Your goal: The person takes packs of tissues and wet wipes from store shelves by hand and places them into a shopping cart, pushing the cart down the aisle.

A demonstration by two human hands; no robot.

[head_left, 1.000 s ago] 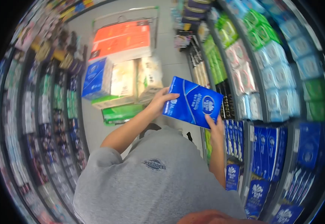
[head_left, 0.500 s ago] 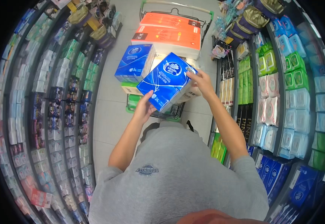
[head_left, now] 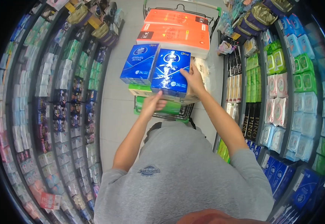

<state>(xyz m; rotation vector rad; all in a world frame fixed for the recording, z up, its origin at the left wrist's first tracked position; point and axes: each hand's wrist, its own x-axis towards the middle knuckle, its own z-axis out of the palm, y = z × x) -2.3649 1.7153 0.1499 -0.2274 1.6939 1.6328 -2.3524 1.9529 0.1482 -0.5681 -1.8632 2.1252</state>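
Observation:
A blue tissue pack (head_left: 171, 71) lies upright-printed and nearly level on top of the goods in the shopping cart (head_left: 186, 111). My right hand (head_left: 193, 79) grips its right side, with the thumb on the top face and the other fingers partly hidden behind the edge. My left hand (head_left: 154, 106) is at its lower front edge, thumb tip against the edge and fingers apart below, not wrapped round the pack. A matching blue pack (head_left: 140, 63) sits directly to the left. Beneath them are a green-and-cream package (head_left: 140, 90) and a cream package (head_left: 201, 72).
Large orange-topped tissue packs (head_left: 173, 35) fill the far end of the cart. Product shelves (head_left: 67, 112) line the left of the aisle; wet-wipe packs (head_left: 302, 108) stand on the right shelves. Purple-and-gold bags (head_left: 258, 16) hang at the upper right.
The held blue pack has been turned straight and lowered beside the other blue pack. My left hand's fingers have come out from under it; my right hand stays on its right side.

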